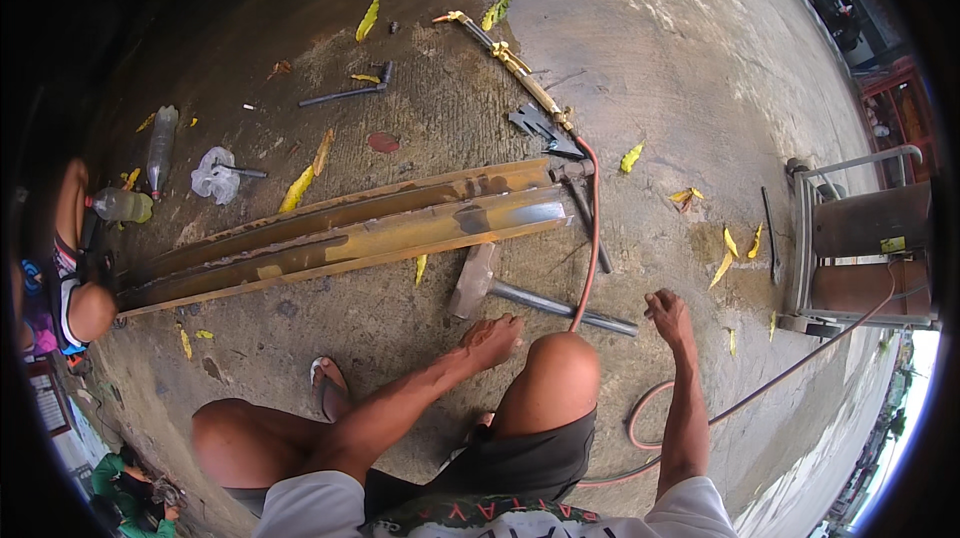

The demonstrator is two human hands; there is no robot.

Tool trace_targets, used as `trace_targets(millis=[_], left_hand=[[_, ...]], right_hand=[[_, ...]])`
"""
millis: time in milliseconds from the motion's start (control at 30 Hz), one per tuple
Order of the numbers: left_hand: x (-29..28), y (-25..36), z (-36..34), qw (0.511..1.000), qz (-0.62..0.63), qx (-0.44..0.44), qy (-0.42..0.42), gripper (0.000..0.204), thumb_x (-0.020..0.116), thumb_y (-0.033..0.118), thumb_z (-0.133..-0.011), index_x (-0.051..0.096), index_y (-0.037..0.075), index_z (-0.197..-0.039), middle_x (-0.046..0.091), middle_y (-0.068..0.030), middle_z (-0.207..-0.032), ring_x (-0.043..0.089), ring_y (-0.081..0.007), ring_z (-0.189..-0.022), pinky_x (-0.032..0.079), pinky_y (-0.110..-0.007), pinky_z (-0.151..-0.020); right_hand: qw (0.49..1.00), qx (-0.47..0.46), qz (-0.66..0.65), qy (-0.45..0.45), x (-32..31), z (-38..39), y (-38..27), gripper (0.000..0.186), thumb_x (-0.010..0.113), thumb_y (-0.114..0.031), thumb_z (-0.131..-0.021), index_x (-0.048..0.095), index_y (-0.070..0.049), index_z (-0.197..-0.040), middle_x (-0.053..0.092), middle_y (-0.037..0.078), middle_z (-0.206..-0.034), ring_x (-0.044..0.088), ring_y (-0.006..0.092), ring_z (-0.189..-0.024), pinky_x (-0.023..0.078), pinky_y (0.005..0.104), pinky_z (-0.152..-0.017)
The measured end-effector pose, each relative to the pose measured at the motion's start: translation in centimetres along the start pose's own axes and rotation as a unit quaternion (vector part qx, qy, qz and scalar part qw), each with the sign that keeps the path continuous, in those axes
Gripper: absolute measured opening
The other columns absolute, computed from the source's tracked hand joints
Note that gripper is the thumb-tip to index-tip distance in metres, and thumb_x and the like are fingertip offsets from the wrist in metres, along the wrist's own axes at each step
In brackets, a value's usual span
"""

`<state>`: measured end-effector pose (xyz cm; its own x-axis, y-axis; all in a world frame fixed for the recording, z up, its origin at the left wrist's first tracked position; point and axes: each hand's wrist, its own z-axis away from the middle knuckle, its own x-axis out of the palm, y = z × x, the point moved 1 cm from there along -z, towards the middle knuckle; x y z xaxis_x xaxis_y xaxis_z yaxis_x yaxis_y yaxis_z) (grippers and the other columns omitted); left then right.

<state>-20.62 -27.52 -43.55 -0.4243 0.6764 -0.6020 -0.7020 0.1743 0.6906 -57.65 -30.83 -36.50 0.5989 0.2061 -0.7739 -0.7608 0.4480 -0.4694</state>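
My left hand [488, 342] is curled beside my raised knee; whether it holds anything is unclear. My right hand [668, 316] hangs with curled, apparently empty fingers, near the handle end of a sledgehammer [472, 281] lying on the concrete. Beyond the hammer lie two long rusty steel channels or angles [340, 243]. A hammer-like tool [590, 223] with a dark handle rests by their right end. A brass-fitted cutting torch [515, 68] lies farther off, beside dark jagged metal pieces [545, 130], its red hose [590, 268] running toward me past my knee.
Another person's bare leg [88, 310] is at far left, a person in green [120, 488] at lower left. Plastic bottles [160, 148], a plastic bag [215, 175], a wrench-like tool [340, 96], a metal bar [772, 238] and yellow leaves lie about. A cart with cylinders [865, 288] stands right.
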Motion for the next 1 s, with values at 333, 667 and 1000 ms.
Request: trace_targets(millis=[333,667,1000], left_hand=[[4.0,-2.0,9.0,0.99,0.09,-0.079,-0.07,0.023,0.048,0.022,-0.095,0.059,0.005,-0.108,0.067,-0.0219,-0.101,0.065,-0.0409,-0.093,0.048,-0.051,-0.08],[4.7,-3.8,13.0,0.982,0.12,-0.129,-0.066,0.028,0.049,0.03,-0.098,0.057,0.007,-0.11,0.068,-0.0212,-0.1,0.065,-0.0419,-0.092,0.048,-0.051,-0.081],[3.8,-2.5,13.5,0.986,0.135,-0.057,0.081,0.024,0.053,0.026,-0.097,0.058,0.009,-0.114,0.067,-0.0219,-0.098,0.065,-0.0436,-0.089,0.05,-0.051,-0.076]], right_hand=[[0.974,-0.19,0.094,0.074,4.6,-28.0,-16.2,0.069,0.062,-0.048,-0.091,0.051,0.003,-0.135,0.06,0.024,-0.13,0.059,0.0363,-0.12,0.046,0.0426,-0.1],[0.964,-0.139,0.227,0.008,7.5,-34.7,-16.3,0.043,0.066,-0.035,-0.085,0.063,-0.004,-0.114,0.068,0.024,-0.107,0.065,0.0384,-0.105,0.051,0.0446,-0.088],[0.96,-0.189,0.191,0.08,1.5,-31.1,-22.3,0.036,0.057,-0.032,-0.088,0.066,0.002,-0.096,0.069,0.026,-0.084,0.068,0.0384,-0.084,0.052,0.0481,-0.074]])
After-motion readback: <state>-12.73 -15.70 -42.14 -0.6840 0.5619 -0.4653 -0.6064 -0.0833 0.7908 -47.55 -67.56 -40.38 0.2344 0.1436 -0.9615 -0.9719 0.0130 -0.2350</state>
